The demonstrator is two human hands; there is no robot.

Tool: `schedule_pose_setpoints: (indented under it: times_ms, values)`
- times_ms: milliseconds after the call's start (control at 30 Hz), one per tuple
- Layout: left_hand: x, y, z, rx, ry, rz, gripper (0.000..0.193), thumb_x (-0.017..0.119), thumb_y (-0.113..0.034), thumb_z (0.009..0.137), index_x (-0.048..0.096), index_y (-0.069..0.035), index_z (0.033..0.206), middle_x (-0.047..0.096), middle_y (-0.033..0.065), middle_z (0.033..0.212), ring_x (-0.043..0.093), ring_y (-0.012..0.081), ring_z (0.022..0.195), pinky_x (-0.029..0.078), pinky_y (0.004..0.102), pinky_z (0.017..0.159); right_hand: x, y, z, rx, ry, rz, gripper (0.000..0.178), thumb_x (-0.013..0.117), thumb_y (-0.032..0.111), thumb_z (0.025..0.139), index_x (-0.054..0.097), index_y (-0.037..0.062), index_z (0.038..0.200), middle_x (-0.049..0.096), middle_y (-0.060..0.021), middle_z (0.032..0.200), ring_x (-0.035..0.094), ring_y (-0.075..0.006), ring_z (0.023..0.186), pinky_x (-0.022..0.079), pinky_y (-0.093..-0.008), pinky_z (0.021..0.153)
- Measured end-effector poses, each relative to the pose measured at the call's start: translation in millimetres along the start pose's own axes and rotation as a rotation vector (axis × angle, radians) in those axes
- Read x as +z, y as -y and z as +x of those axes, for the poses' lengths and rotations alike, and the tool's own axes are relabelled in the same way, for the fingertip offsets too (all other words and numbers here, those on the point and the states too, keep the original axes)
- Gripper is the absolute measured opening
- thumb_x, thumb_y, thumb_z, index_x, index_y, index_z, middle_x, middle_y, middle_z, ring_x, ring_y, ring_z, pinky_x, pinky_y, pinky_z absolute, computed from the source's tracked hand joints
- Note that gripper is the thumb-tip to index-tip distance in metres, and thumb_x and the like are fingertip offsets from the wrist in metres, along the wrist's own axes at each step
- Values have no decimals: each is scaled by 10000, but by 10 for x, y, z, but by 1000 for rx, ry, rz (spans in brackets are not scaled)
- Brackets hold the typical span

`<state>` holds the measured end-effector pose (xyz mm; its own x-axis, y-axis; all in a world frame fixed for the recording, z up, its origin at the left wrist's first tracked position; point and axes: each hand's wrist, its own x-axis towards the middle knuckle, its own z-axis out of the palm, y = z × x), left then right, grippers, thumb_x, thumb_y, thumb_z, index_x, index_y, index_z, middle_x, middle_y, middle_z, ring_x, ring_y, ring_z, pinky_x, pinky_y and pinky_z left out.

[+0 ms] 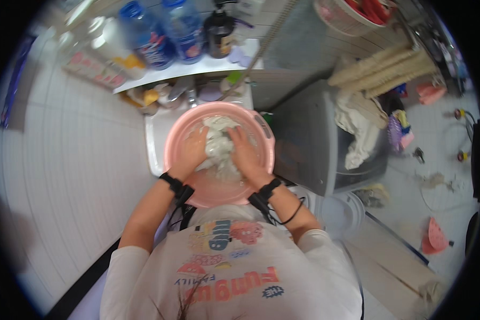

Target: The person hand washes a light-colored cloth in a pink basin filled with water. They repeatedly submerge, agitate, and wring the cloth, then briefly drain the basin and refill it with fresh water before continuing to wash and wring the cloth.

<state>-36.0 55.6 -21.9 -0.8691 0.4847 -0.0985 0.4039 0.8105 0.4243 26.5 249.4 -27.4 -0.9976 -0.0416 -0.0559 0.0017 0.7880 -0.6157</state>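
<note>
A round pink basin (174, 184) with water in it sits over the white sink. In the water lies a wet, bunched white cloth (218, 146), its exact kind unclear. My left hand (194, 148) holds the cloth along its left side, fingers partly under folds and water. On the opposite side my right hand (244, 151) has its fingers against the cloth, gripping its right edge. The cloth is bunched between the two hands. Each wrist wears a black strap with a small box.
Behind the basin, a white shelf (197, 68) bears blue bottles (185, 37), white bottles and a dark pump bottle (218, 33). The white sink (154, 140) shows beneath. A grey washing machine (309, 138) stands at right with white clothing (357, 125) on top. A tiled wall borders the left.
</note>
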Motion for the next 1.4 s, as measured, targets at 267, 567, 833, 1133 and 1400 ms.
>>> schedule_pose_setpoints:
  times_ms: [267,567,833,1133,1400]
  values:
    - [218,-34,-35,76,316,332,830,760,-125,670,463,-166,1444,297,153,1563,325,366,1415,306,625,1075,384,-96,207,63,469,-188,739,820,360,645,587,71,1284,471,-237,1404,495,-402,1264,448,-447,1019]
    - [480,236,258,51,838,428,407,655,-205,754,695,-66,1134,605,137,1297,525,301,1248,327,603,1049,387,-191,385,178,796,-165,613,790,347,707,637,33,1211,595,-219,1281,565,-391,1181,456,-513,972]
    - [67,-69,-223,98,409,295,786,733,-171,716,458,-195,1452,305,138,1566,196,412,1460,200,722,1064,9,67,-226,169,620,-193,1178,789,510,714,95,91,1568,52,-224,1616,44,-544,1443,129,-680,1122]
    - [445,39,15,155,651,614,366,724,-159,720,713,-136,1084,658,100,1136,597,297,1110,412,612,927,586,-290,188,161,854,-396,405,568,184,843,653,38,1211,624,-228,1254,611,-385,1143,472,-490,955]
    - [255,35,202,21,36,86,310,668,-171,777,695,-79,1073,709,158,930,669,364,932,522,433,803,262,-290,52,118,400,62,520,654,260,799,584,30,1260,603,-216,1247,548,-412,1173,433,-456,996]
